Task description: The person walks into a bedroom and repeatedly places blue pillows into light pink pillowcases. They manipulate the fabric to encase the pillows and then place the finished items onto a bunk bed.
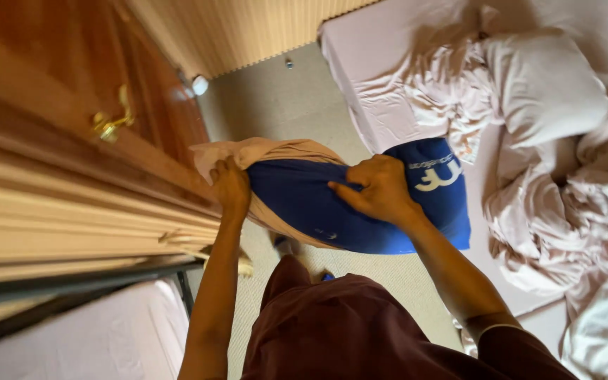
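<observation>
Blue pillow [360, 204] at frame centre sits partly inside a beige pillowcase [262, 151], left hand [230, 184] closed on the case's edge, right hand [381, 188] gripping the mostly uncovered pillow.

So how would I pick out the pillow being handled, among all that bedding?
Start at the bed on the right, heaped with pale pink sheets. Just off its near corner, above the carpet, both hands hold the pillow: left hand, right hand. It is the only deep blue thing there, half inside a tan case.
</observation>
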